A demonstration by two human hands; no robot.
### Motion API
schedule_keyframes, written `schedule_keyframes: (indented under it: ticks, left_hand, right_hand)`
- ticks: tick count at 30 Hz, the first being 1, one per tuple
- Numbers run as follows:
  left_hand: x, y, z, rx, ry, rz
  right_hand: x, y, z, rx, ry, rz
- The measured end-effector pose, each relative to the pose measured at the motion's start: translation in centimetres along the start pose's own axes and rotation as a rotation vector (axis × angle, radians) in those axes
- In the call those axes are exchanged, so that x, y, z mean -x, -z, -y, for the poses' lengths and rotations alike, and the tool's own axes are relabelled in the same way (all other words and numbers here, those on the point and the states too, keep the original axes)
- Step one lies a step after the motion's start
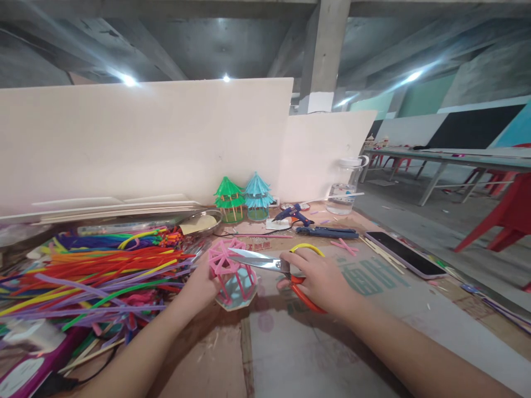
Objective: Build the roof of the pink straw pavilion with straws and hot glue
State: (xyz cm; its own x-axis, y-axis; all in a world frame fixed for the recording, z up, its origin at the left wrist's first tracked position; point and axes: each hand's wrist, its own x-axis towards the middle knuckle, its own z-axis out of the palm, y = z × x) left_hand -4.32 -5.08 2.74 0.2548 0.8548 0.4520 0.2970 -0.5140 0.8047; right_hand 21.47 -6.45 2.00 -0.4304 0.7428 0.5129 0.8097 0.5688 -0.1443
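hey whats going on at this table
A person's left hand holds a small pink framework model tilted on the table. The right hand grips scissors, blades reaching over the model's top. A pile of coloured pipe cleaners lies to the left; green and blue finished models stand behind.

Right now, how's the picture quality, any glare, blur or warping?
Head view: ceiling lights flare into streaks; wide-angle bending curves the white boards and edges; the scissors blades catch glare; both hands and the pink straw model are fairly sharp; corners smear.
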Motion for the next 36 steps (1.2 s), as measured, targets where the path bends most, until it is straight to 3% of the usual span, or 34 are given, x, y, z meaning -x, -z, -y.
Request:
schedule_keyframes:
  ticks: [5, 13, 24, 28, 34, 36]
  left_hand:
    - [-0.1, 0.1, 0.3, -0.067, -0.046, -0.008]
    - [0.1, 0.5, 1.6, -0.082, 0.006, -0.006]
    - [0.1, 0.7, 0.9, -0.120, -0.034, 0.023]
    - [0.0, 0.7, 0.7, -0.097, 0.027, 0.016]
    - [0.0, 0.3, 1.0, -0.108, 0.167, -0.126]
    - [0.2, 0.1, 1.2, -0.101, 0.213, -0.110]
  right_hand:
    - [0.0, 0.2, 0.0, -0.012, -0.002, 0.030]
    - [0.0, 0.0, 0.1, -0.008, -0.031, 0.039]
    - [0.0, 0.1, 0.1, -0.041, -0.049, 0.064]
    - [0.0, 0.2, 0.1, -0.047, -0.079, 0.083]
    - [-0.3, -0.1, -0.5, -0.025, -0.129, -0.017]
    - [-0.3, -0.3, -0.8, -0.024, -0.128, -0.023]
